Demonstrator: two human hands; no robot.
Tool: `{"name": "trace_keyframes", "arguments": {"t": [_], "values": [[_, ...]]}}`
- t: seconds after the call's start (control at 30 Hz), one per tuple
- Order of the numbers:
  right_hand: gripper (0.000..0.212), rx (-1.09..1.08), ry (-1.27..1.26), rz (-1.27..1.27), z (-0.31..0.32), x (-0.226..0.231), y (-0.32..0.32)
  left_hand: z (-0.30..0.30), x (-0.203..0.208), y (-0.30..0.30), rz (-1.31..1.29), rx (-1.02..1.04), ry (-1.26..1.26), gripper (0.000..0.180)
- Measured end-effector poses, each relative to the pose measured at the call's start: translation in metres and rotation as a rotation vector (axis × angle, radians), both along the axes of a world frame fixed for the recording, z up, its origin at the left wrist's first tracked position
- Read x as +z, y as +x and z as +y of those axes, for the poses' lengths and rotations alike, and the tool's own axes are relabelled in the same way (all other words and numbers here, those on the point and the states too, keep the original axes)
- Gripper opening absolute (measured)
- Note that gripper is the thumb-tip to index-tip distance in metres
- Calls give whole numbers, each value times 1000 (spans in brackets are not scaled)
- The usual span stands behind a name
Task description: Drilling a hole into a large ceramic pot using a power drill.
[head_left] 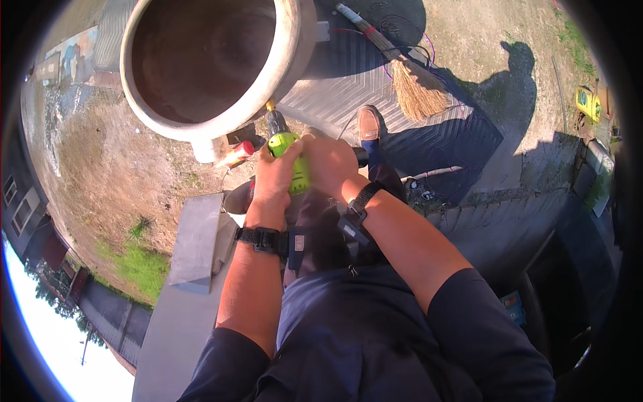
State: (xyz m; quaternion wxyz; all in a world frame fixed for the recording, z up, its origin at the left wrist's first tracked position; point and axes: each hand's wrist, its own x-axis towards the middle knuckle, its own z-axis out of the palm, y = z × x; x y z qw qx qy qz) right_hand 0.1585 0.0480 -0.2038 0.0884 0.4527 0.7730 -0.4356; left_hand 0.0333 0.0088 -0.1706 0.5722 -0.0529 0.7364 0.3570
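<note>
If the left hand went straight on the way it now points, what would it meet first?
Most likely the large round pot: the left hand points that way along the green drill, whose tip appears at or very near it. Actual contact is unclear.

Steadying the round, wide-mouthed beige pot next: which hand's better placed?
Left hand, probably: it holds the lime-green and black drill's left side, toward most of the pot; the right hand is on the drill's right.
</note>
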Motion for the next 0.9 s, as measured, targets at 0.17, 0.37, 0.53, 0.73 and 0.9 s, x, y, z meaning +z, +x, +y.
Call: {"name": "trace_keyframes", "arguments": {"t": [0.17, 0.37, 0.53, 0.73, 0.9], "values": [[13, 5, 14, 6, -3, -1, 2, -3, -8, -2, 92, -188, -18, 31], [17, -97, 37, 101, -5, -9, 4, -7, -11, -3, 56, -152, -40, 27], [24, -157, -19, 154, -6, -9, 4, -6, -8, -3, 59, -138, 15, 28], [23, -148, -54, 122, 0, 4, 7, 2, 2, 0, 60, -152, -66, 28], [26, -246, 1, 173, -7, -5, 3, 6, 6, 2, 52, -125, -86, 27]]}}
